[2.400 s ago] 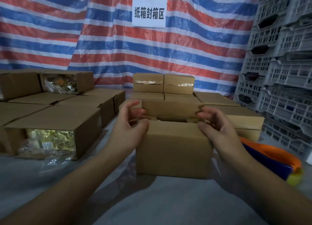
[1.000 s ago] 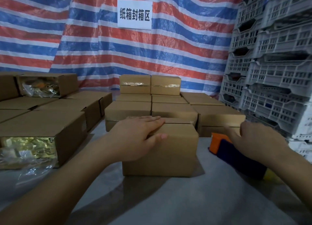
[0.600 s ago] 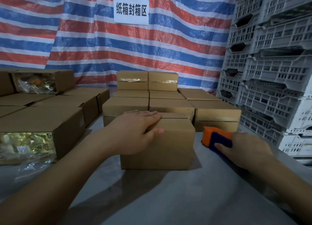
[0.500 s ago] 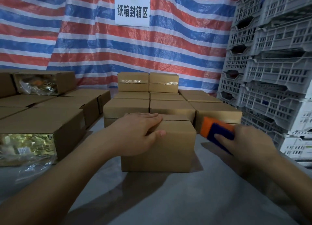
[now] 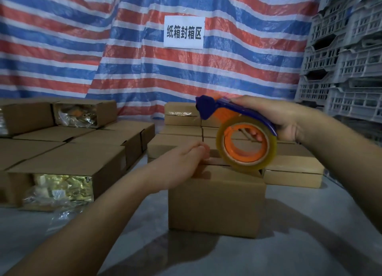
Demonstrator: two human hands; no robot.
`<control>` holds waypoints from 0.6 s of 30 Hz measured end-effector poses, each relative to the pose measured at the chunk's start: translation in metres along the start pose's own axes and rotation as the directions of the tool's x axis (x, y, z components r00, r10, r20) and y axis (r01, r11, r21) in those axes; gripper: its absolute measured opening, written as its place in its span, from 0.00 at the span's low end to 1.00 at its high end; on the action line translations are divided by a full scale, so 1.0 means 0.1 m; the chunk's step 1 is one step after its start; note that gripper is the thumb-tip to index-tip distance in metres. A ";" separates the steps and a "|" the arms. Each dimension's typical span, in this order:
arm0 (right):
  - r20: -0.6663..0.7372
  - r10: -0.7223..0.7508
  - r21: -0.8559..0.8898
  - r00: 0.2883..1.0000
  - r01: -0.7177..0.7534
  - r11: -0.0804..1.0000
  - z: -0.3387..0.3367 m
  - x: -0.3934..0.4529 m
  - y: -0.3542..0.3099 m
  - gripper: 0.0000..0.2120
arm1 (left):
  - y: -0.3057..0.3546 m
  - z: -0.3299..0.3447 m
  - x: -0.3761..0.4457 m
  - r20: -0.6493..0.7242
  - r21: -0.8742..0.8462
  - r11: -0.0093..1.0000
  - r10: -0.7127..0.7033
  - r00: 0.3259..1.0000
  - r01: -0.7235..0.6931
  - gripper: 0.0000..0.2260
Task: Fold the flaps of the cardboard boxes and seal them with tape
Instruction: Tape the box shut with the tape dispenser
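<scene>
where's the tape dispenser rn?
Head view, right of centre: the tape dispenser is held in the right hand, raised over the top of the near cardboard box, just right of the left hand.

Tape roll (image 5: pixel 246 149) hides box (image 5: pixel 217 201) top seam; crates (image 5: pixel 347 68) cropped.

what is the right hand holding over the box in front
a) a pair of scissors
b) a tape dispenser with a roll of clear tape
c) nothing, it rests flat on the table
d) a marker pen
b: the right hand grips the blue and orange tape dispenser, its clear roll just above the cardboard box that the left hand steadies.
</scene>
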State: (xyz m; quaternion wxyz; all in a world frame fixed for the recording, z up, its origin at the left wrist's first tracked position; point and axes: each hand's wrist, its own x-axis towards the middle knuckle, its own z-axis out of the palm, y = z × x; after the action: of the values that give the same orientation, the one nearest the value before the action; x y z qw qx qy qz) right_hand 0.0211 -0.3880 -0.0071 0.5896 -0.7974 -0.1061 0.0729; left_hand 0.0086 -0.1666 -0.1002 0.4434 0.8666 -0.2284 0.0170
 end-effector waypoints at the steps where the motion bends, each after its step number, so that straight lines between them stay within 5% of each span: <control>1: 0.041 0.022 -0.006 0.999 -0.022 1.000 0.02 0.04 0.02 0.20 | 0.01 -0.01 0.03 -0.032 -0.193 0.978 -0.086 0.996 0.078 0.13; 3: 0.097 0.059 -0.030 0.993 -0.057 0.998 0.04 0.09 0.03 0.27 | 0.00 -0.04 0.08 -0.051 -0.545 0.827 -0.196 0.979 0.137 0.17; 6: 0.126 0.073 -0.066 0.989 -0.065 0.996 0.04 0.13 0.00 0.33 | -0.04 -0.18 0.08 -0.079 -0.694 0.713 -0.210 0.975 0.098 0.31; 12: 0.153 0.084 -0.111 0.985 -0.068 0.992 0.03 0.18 0.00 0.34 | 0.04 -0.32 0.10 -0.033 -0.745 0.641 -0.316 0.948 0.187 0.26; 18: 0.163 0.092 -0.133 0.982 -0.070 0.989 0.01 0.22 -0.01 0.38 | 0.10 -0.25 0.13 -0.052 -0.712 0.673 -0.335 0.941 0.200 0.16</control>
State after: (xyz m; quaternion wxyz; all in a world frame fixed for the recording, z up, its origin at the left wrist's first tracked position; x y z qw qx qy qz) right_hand 0.0418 -0.3810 -0.0062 0.5235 -0.8277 -0.1273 0.1570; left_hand 0.0206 -0.1566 -0.0745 0.7531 0.6536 -0.0472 -0.0582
